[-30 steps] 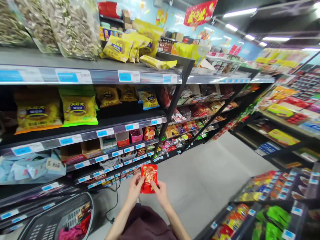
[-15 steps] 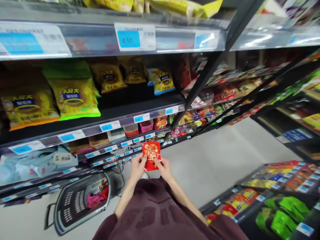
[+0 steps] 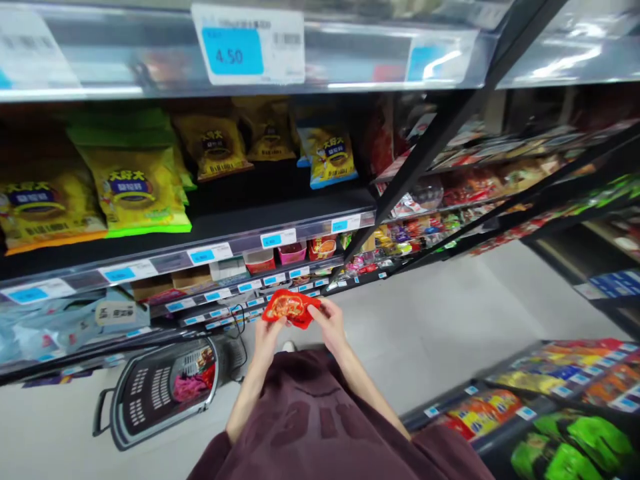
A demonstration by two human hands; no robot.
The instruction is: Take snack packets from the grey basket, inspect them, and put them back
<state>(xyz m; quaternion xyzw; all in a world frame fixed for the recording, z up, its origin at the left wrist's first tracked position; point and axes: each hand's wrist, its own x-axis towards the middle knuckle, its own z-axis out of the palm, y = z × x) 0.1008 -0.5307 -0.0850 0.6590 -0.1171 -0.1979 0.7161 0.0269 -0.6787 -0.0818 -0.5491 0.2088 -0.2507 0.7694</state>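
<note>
A small red snack packet [image 3: 290, 307] with a food picture on its front is held in front of my body, tilted and turned on a slant. My left hand [image 3: 270, 331] pinches its lower left edge. At the packet's right corner, my right hand [image 3: 327, 320] grips with thumb and fingers. Behind the packet run the lower shelf edges with blue and white price tags. On the floor to the left stands a dark shopping basket [image 3: 145, 393] with pink and red packets [image 3: 194, 383] lying inside it.
Yellow snack bags [image 3: 135, 183] sit on the black shelf [image 3: 235, 200] ahead. A price rail [image 3: 340, 60] crosses close above. A slanting black post [image 3: 440, 140] divides the shelving. Grey floor [image 3: 415, 327] runs along the aisle, and green bags [image 3: 580, 443] lie at the lower right.
The red packet has gone from upright and facing me to tilted, turned with its left end out. Both hands still grip it. My view has shifted slightly, bringing the upper price rail closer.
</note>
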